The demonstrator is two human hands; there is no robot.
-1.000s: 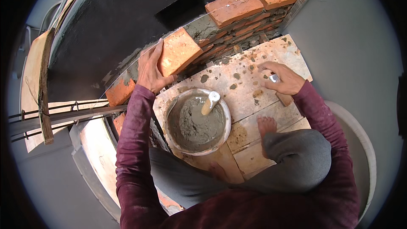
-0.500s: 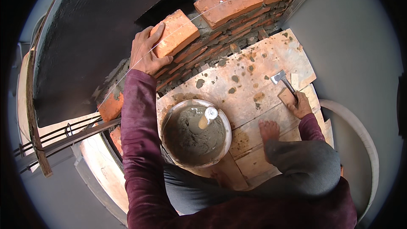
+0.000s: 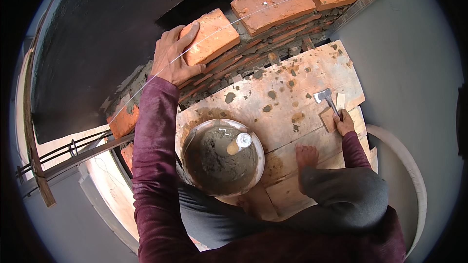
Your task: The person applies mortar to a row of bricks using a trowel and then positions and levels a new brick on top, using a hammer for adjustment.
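My left hand (image 3: 176, 57) grips an orange brick (image 3: 210, 36) at its left end, fingers over the top and thumb along the near side. This brick sits on the wall's top course, with a mortar-filled gap between it and a longer brick (image 3: 274, 6) to its right. A taut white string (image 3: 253, 12) crosses above the bricks and my hand. Low on the right, my right hand (image 3: 344, 122) is closed round the handle of a brick hammer (image 3: 322, 96) with a flared metal head. The hammer is over the planks, beside a small wooden block (image 3: 327, 119).
A round tub (image 3: 261, 158) of grey mortar stands between my legs and the wall; a light, white-ended handle (image 3: 239, 143) sticks out of it. Mortar spots dot the plank platform (image 3: 312, 75). Metal bars (image 3: 87, 152) and an upright timber (image 3: 35, 151) are at left.
The whole view has shifted slightly, with the wall now a little farther right. My left hand still grips the brick and my right still holds the hammer.
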